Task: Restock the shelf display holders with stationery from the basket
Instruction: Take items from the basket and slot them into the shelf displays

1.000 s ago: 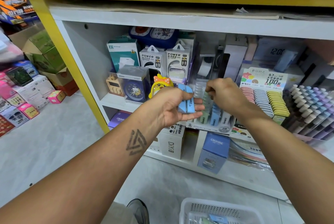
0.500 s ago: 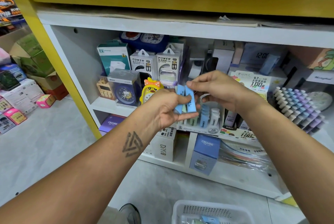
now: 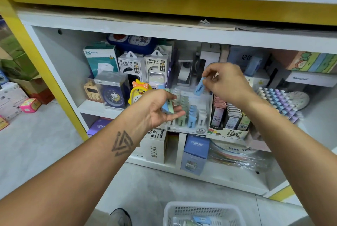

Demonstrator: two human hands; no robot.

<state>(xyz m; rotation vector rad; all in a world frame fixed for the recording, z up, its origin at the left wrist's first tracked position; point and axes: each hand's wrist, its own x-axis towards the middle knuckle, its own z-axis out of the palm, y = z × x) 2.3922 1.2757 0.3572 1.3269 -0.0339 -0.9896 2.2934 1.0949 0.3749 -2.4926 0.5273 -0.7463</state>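
Observation:
My left hand (image 3: 160, 109) holds a small stack of flat lead cases (image 3: 166, 108), blue and pale green, in front of the shelf. My right hand (image 3: 226, 83) pinches one blue lead case (image 3: 199, 87) above the clear tiered display holder (image 3: 187, 129), which has rows of white, green and blue cases. A white plastic basket (image 3: 202, 211) stands on the floor below, with a few more cases inside.
Right of the holder stands a cardboard display of lead tubes (image 3: 228, 116) and a rack of pastel pens (image 3: 280, 101). Power bank boxes (image 3: 144, 65), clocks and a yellow duck timer (image 3: 139, 90) fill the left. My shoe (image 3: 121, 216) is beside the basket.
My right hand took one blue case from the stack in my left hand and carried it right, over the holder's back rows. The view tilted down a little.

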